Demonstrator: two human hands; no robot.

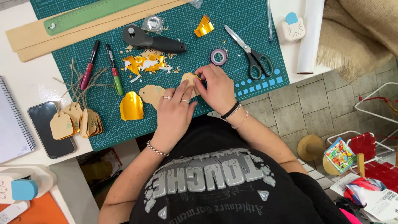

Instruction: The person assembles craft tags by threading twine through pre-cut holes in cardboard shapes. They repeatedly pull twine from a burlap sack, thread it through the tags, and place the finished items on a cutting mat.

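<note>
My left hand (174,111), with rings on two fingers, and my right hand (218,88), with dark bands at the wrist, meet over the front edge of the green cutting mat (248,16). Together they pinch a small kraft paper tag (189,78) with a bit of gold foil on it. The fingers cover most of the tag. Another kraft tag (151,94) and a tag-shaped gold foil piece (132,106) lie just left of my left hand. Gold foil scraps (145,63) are scattered beyond the hands.
On the mat lie a rotary cutter (151,40), scissors (251,52), a tape roll (218,57), two pens (114,68) and a green ruler (91,14). A bundle of tags with twine (76,121), a phone (52,128) and a notebook (12,120) sit left.
</note>
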